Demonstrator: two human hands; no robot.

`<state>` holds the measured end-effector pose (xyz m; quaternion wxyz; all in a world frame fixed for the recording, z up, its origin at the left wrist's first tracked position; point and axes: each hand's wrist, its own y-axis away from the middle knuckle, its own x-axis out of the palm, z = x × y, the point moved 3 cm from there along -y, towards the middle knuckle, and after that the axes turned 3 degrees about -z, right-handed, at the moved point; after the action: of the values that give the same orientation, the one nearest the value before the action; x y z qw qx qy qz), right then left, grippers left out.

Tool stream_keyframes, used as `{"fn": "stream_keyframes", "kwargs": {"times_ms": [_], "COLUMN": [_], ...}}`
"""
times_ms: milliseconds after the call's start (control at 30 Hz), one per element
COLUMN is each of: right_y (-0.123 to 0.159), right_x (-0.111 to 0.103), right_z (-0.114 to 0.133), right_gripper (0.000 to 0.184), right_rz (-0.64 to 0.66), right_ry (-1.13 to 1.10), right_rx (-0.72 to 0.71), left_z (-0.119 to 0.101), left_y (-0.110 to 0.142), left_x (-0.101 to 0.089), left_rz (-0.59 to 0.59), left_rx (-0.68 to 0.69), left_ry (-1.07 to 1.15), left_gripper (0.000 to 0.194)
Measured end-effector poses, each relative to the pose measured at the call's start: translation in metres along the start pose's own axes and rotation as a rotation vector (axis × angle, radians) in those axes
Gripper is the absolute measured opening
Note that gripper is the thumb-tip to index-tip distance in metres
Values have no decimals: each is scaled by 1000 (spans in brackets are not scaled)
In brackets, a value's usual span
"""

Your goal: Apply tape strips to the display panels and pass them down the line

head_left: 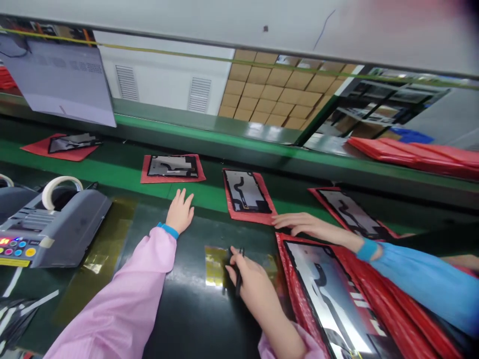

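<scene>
1. My left hand [180,212] is reaching, fingers a bit apart, holding nothing.
2. My right hand [254,279] is pinching a black tool [238,285] by yellow tape [215,264].
3. Past my left hand, a flat panel [183,162] is lying on red wrap [145,174], long side running left to right.
4. A bent black strip [166,165] is already sitting there; anything missing, I cannot tell.

Open room: bare dark tabletop [179,309] between the pink sleeves [130,284]; also green belt [211,192] in the gaps between red-backed panels [174,166]. Obstructions: grey tape dispenser [80,227] at left; red-wrapped stack [396,284] at right, a co-worker's blue sleeve [426,279] crossing over it.
</scene>
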<state>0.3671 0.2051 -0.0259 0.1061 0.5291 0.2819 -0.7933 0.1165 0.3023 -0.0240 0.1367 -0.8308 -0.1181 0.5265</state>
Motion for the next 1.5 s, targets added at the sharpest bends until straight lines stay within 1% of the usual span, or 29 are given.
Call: {"fn": "stream_keyframes", "kwargs": {"times_ms": [67, 133, 167, 233, 300, 367, 433, 467, 533, 567, 600, 667, 733, 800, 867, 900, 933, 967, 1033, 1100, 1167, 1200, 1233, 1267, 1333, 1367, 1400, 1433, 1500], "right_y": [8, 13, 14, 16, 22, 34, 54, 67, 96, 111, 127, 158, 185, 207, 224, 231, 236, 240, 245, 248, 249, 249, 248, 246, 241, 238, 236, 234, 232], "right_x": [16, 25, 25, 17, -1, -22, -45, -56, -77, -87, -96, -114, -132, -150, -171, -180, -190, -198, -211, -220, -227, -229, -231, -234, -239, -240, -241, -242, -242], "right_z": [6, 10, 11, 13, 16, 17, 14, 10, -1, -8, -15, -32, -49, -66, -82, -90, -98, -107, -123, -138, -149, -152, -155, -156, -156, -156, -156, -156, -156], "right_gripper": [21, 26, 27, 24, 21, 21, 19, 19, 13, 9, 5, 6, 8, 14, 24, 26, 28, 28, 29, 28, 26, 25, 25, 26, 29, 30, 31, 32, 33], "right_rz": [-36, -82, -101, -132, -150, -192, -295, -356, -450, -472, -479, -479, -479, -521, -593, -617, -620, -600, -543, -514, -503, -498, -499, -509, -552, -566, -574, -580, -605], "right_ry": [42, 55, 39, -39, -165, -306, -378, -372, -284, -213, -138, 10, 139, 247, 350, 401, 446, 477, 504, 480, 456, 440, 415, 387, 329, 303, 285, 275, 265], "right_rx": [-2, 11, 20, 36, 66, 118, 155, 154, 117, 91, 66, 35, 71, 188, 355, 419, 448, 447, 381, 310, 269, 253, 242, 234, 215, 202, 191, 188, 209], "left_z": [-2, -8, -13, -24, -36, -47, -55, -59, -69, -75, -82, -101, -124, -149, -173, -184, -196, -207, -230, -255, -284, -300, -316, -333, -368, -386, -403, -419, -445], "left_y": [16, 31, 39, 54, 69, 84, 99, 107, 124, 133, 142, 160, 175, 186, 193, 194, 194, 193, 188, 181, 175, 172, 170, 167, 161, 155, 149, 142, 130], "left_x": [-2, -5, -6, -8, -10, -13, -14, -15, -16, -17, -18, -18, -18, -17, -17, -17, -18, -19, -21, -22, -17, -12, -4, 5, 29, 41, 52, 63, 80], "left_rz": [29, 70, 98, 157, 210, 249, 277, 286, 303, 316, 331, 371, 429, 517, 623, 669, 709, 746, 811, 869, 959, 1029, 1123, 1223, 1391, 1414, 1416, 1400, 1333], "left_rx": [19, 61, 93, 166, 234, 293, 345, 368, 391, 389, 378, 348, 335, 360, 416, 448, 475, 493, 504, 490, 439, 375, 260, 108, -265, -351, -403, -438, -491], "left_ry": [-26, -44, -48, -43, -27, 1, 33, 67, 195, 288, 391, 576, 703, 783, 836, 860, 886, 911, 963, 1006, 1069, 1126, 1202, 1288, 1444, 1472, 1493, 1513, 1555], "left_gripper": [47, 47, 48, 47, 47, 48, 48, 48, 45, 42, 39, 35, 32, 32, 32, 33, 33, 33, 33, 32, 27, 24, 20, 17, 17, 21, 26, 31, 41]}}
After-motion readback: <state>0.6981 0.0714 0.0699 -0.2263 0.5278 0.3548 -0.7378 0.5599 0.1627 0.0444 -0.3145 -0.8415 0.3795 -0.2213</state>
